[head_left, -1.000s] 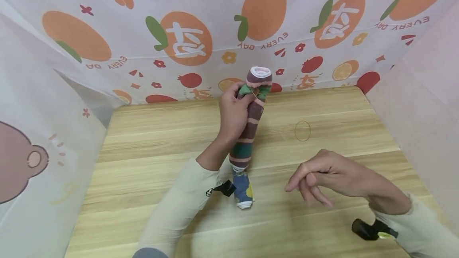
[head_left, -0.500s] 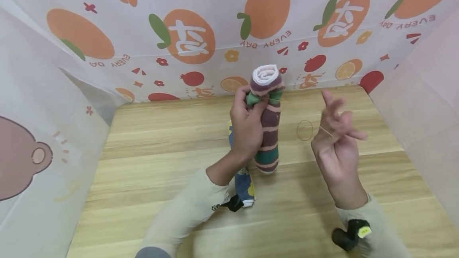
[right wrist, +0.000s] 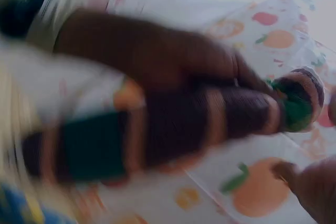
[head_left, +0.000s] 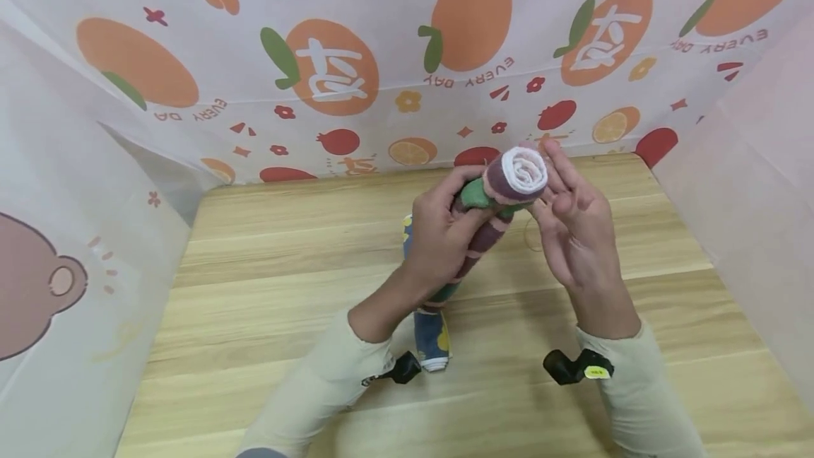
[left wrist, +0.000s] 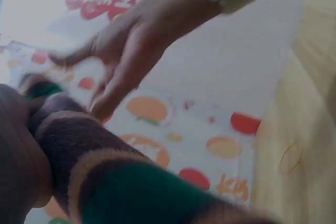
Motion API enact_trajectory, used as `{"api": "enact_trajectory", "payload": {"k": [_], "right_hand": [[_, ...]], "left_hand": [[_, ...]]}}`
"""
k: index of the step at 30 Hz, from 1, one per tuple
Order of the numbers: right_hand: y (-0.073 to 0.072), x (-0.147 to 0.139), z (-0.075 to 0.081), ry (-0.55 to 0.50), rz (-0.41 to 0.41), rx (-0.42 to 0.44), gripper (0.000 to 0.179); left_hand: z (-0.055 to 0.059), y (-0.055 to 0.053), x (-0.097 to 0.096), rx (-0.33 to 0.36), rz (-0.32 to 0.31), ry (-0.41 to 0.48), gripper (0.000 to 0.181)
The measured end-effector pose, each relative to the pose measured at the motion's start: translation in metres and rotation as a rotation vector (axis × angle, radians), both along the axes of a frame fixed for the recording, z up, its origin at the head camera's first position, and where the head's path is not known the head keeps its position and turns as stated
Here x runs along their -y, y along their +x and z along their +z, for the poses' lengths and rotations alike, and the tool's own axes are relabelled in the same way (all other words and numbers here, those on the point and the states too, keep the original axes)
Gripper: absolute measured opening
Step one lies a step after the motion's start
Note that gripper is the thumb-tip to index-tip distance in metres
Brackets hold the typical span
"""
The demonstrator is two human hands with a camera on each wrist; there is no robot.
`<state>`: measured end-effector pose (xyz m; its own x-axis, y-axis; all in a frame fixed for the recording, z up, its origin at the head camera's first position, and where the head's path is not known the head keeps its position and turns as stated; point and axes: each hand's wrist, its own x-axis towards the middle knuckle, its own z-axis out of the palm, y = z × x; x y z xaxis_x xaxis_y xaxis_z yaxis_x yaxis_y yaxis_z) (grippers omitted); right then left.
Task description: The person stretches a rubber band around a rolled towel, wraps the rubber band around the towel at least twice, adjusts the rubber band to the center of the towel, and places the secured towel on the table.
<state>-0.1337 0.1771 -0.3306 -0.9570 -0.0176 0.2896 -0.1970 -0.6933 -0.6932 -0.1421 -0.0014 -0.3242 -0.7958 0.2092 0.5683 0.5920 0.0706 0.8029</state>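
Observation:
A rolled striped sock (head_left: 486, 235), maroon, pink and green with a white coiled end, is raised above the table. My left hand (head_left: 439, 232) grips it just below that end, where its green part is pinched in to a neck. My right hand (head_left: 575, 235) is beside the white end with its fingers spread; whether it touches the sock cannot be told. A thin yellowish line shows at a right fingertip (right wrist: 283, 177), too blurred to make out fully. A folded blue and yellow sock (head_left: 432, 338) lies on the table below, partly hidden by my left arm.
A thin rubber band (left wrist: 291, 157) lies on the wooden table (head_left: 286, 253), mostly behind my right hand in the head view. A fruit-print curtain (head_left: 394, 90) hangs along the table's back edge, with pale sheets at both sides.
My right hand has come up from the lower right, turned palm up, and moved left to the sock's white end. My left hand has lifted the striped sock and tilted its white end rightward.

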Motion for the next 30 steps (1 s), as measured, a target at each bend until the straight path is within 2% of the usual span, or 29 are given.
{"api": "enact_trajectory", "payload": {"k": [2, 4, 7, 9, 11, 14, 17, 21, 23, 25, 28, 30], "right_hand": [[0.005, -0.003, 0.001, 0.110, 0.011, -0.071, 0.108], [0.012, -0.005, 0.003, 0.311, -0.016, -0.144, 0.103], [0.024, -0.005, 0.009, 0.663, -0.132, -0.248, 0.093], [0.031, -0.003, 0.011, 0.834, -0.225, -0.283, 0.089], [0.036, -0.002, 0.013, 0.953, -0.294, -0.300, 0.089], [0.041, -0.001, 0.014, 1.065, -0.341, -0.301, 0.085], [0.042, -0.004, 0.017, 1.109, -0.315, -0.203, 0.075], [0.035, -0.015, 0.021, 1.035, -0.160, 0.041, 0.063], [0.029, -0.021, 0.021, 0.968, -0.056, 0.137, 0.058], [0.023, -0.025, 0.018, 0.905, 0.028, 0.195, 0.057], [0.017, -0.028, 0.012, 0.882, 0.130, 0.243, 0.053], [0.016, -0.028, 0.009, 0.923, 0.159, 0.224, 0.049]], "left_hand": [[0.003, -0.003, 0.007, 0.010, -0.029, -0.099, 0.028], [0.006, -0.005, 0.013, 0.032, -0.070, -0.206, 0.026], [0.012, -0.008, 0.019, 0.045, -0.133, -0.353, 0.022], [0.016, -0.009, 0.020, 0.028, -0.170, -0.435, 0.020], [0.020, -0.009, 0.020, -0.018, -0.204, -0.521, 0.020], [0.024, -0.008, 0.017, -0.099, -0.260, -0.654, 0.023], [0.026, -0.007, 0.014, -0.157, -0.310, -0.747, 0.025], [0.021, -0.006, 0.012, -0.184, -0.332, -0.751, 0.026], [0.016, -0.006, 0.014, -0.208, -0.326, -0.718, 0.029], [0.011, -0.005, 0.015, -0.251, -0.317, -0.666, 0.031], [0.004, -0.004, 0.017, -0.304, -0.303, -0.544, 0.033], [0.001, -0.003, 0.017, -0.317, -0.273, -0.456, 0.029]]}}
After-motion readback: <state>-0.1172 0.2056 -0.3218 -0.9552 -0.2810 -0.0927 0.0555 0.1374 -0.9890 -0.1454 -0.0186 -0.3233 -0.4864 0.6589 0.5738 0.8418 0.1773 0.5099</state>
